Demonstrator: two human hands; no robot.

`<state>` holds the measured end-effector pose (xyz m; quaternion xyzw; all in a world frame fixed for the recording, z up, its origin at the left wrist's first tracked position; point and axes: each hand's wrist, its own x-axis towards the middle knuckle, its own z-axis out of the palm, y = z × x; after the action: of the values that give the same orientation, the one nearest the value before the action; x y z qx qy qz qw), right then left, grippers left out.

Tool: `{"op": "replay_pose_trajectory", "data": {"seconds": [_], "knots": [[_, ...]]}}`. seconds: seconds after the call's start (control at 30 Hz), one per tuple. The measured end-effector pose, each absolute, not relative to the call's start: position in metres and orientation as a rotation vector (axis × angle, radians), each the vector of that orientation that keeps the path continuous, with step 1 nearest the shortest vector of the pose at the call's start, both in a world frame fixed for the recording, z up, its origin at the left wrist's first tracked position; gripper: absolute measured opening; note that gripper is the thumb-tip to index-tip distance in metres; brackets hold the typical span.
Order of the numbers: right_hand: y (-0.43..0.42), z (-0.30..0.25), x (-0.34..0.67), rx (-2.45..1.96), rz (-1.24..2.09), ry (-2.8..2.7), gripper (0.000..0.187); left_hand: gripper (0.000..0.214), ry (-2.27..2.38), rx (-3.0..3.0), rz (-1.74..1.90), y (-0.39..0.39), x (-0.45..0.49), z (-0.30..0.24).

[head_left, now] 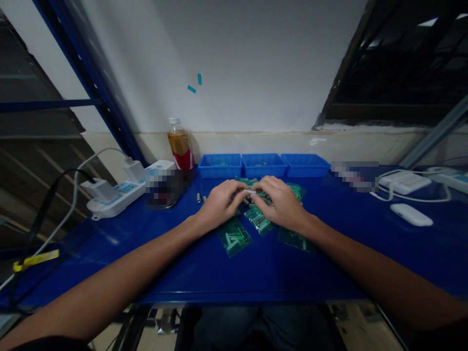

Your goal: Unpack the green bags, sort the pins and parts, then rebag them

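Observation:
My left hand (221,202) and my right hand (280,202) meet over the middle of a blue table (256,268). Both are closed in a pinch on one small pale stick-like part (250,191) held between their fingertips. Beneath and around the hands lie several clear green bags of small parts (234,236), one in front of the left hand, another (260,220) between the hands, one (296,239) under the right wrist. Two tiny metal pieces (201,198) lie on the table left of my left hand.
Three blue bins (263,165) stand in a row behind the hands. A drink bottle (180,145) stands at the back left beside a white power strip (120,192) with plugs and cables. White devices (411,214) and cords lie at the right.

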<state>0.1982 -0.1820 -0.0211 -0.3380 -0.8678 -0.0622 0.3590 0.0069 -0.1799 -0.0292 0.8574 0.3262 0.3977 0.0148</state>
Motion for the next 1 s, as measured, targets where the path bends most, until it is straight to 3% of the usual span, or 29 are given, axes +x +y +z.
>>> {"op": "replay_pose_trajectory", "data": {"seconds": [0.1, 0.27, 0.7, 1.0], "knots": [[-0.1822, -0.0210, 0.1978, -0.887, -0.160, -2.239, 0.018, 0.025, 0.979, 2.651, 1.252, -0.1802, 0.0063, -0.0296], [-0.1817, -0.0223, 0.1954, -0.905, -0.130, -2.247, 0.021, 0.013, 1.035, 2.697, 1.224, -0.1805, 0.0055, -0.0288], [-0.1803, -0.0231, 0.1919, -0.890, -0.182, -2.255, 0.021, 0.023, 1.009, 2.634, 1.221, -0.1831, 0.0025, -0.0284], [-0.1797, -0.0214, 0.1923, -0.887, -0.140, -2.249, 0.016, 0.015, 1.050, 2.644, 1.239, -0.1819, 0.0015, -0.0287]]}}
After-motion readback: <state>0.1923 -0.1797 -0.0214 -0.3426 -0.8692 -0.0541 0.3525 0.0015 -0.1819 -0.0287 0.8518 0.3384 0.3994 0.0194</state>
